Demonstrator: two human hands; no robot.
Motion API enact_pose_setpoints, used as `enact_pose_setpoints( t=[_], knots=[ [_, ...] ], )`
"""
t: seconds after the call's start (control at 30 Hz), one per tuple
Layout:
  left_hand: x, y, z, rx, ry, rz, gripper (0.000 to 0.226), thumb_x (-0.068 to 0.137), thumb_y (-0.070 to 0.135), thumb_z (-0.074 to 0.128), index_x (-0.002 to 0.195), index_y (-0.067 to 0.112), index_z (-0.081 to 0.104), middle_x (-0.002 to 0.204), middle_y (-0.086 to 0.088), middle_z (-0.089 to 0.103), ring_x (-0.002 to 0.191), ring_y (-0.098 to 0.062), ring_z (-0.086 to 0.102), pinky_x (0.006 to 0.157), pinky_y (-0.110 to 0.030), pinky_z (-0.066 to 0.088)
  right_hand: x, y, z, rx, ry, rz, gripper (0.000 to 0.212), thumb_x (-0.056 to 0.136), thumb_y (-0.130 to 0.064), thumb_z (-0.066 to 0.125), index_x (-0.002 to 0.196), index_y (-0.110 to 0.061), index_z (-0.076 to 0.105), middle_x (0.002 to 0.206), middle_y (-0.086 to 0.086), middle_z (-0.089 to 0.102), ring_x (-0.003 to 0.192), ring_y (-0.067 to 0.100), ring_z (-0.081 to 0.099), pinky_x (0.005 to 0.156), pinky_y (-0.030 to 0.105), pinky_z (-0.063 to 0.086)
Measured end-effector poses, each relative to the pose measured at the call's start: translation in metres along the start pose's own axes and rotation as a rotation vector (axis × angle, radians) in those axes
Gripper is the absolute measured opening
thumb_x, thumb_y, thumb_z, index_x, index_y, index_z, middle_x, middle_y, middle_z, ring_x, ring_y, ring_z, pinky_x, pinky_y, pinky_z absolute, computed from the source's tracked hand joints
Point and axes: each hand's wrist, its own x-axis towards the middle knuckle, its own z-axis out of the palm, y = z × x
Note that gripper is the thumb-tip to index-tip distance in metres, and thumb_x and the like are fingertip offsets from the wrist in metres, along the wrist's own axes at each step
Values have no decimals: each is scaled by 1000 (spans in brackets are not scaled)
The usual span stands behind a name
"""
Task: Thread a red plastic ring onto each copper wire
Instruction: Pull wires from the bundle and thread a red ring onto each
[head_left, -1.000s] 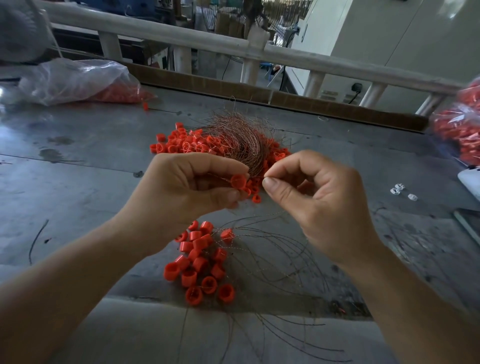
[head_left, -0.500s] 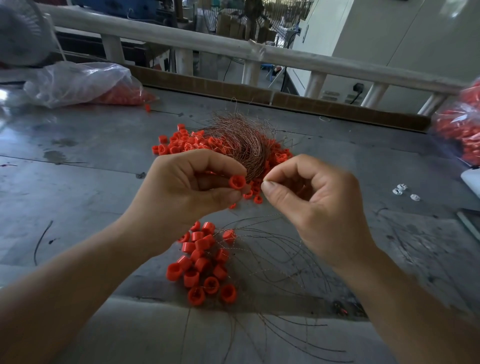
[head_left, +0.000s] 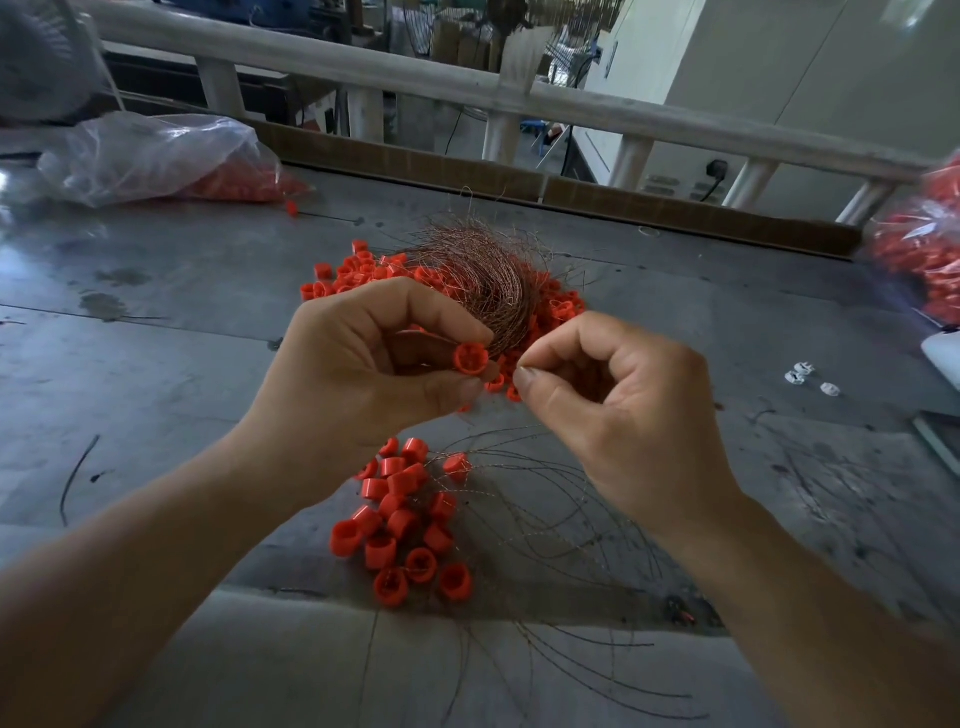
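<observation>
The step in hand looks like the threading itself. The left hand (head_left: 363, 379) pinches one red plastic ring (head_left: 471, 358) between thumb tip and forefinger, with its open end turned up toward the camera. Just beside it at 3 o'clock, the right hand (head_left: 623, 415) has thumb and forefinger closed tightly together and the other fingers curled in. That pinch is shaped for a wire end, but any strand there is too fine to make out, so I cannot tell whether it holds one. The ring and the right fingertips are near but apart, and nothing appears to pass through the bore yet. At 12 o'clock from the hands, a tangled copper wire bundle (head_left: 483, 275) lies on a heap of loose rings (head_left: 343, 275). At 6 o'clock sits a cluster of threaded rings (head_left: 405, 525), with thin wires (head_left: 571, 525) fanning toward 4 o'clock across the metal table (head_left: 156, 338). Judging by the large heap not yet used, the task is only partway done. The next move calls for bringing a wire tip squarely to the bore while the left hand keeps the ring steady. The ring would then slide along the wire, and the piece would join the cluster below. A plastic bag of rings (head_left: 156, 161) waits at 10 o'clock.
</observation>
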Motion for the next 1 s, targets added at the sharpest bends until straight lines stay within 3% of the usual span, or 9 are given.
enact_pose_setpoints(
  t=[0.17, 0.3, 0.5, 1.0],
  knots=[
    [-1, 1, 1, -38, 3, 1, 26, 48, 20, 73, 73, 27, 73, 79, 3, 72, 74, -10, 70, 65, -16, 53, -1, 1, -1, -5, 11, -2, 11, 74, -7, 63, 65, -14, 63, 55, -14, 53, 51, 1, 49, 48, 7, 35],
    [-2, 3, -2, -114, -57, -38, 43, 46, 7, 79, 88, 14, 72, 85, -3, 73, 80, -14, 70, 67, -18, 54, 0, 1, -5, -39, 52, -17, 11, 74, -9, 63, 65, -16, 62, 56, -12, 55, 52, 0, 51, 49, 7, 36],
    [-2, 3, -3, -111, -57, -54, 32, 62, 13, 66, 95, 16, 69, 91, -1, 73, 87, -16, 70, 75, -18, 53, 1, 0, -6, -45, 67, -15, 12, 73, -9, 63, 64, -17, 62, 56, -8, 57, 52, 0, 50, 48, 6, 35],
    [-2, 4, -6, -126, -64, -55, 35, 59, 18, 67, 94, 16, 68, 89, -1, 74, 86, -16, 70, 73, -18, 53, 1, 0, -5, -47, 85, -7, 13, 73, -10, 63, 63, -20, 61, 53, -12, 54, 51, 0, 50, 48, 7, 36]
  ],
)
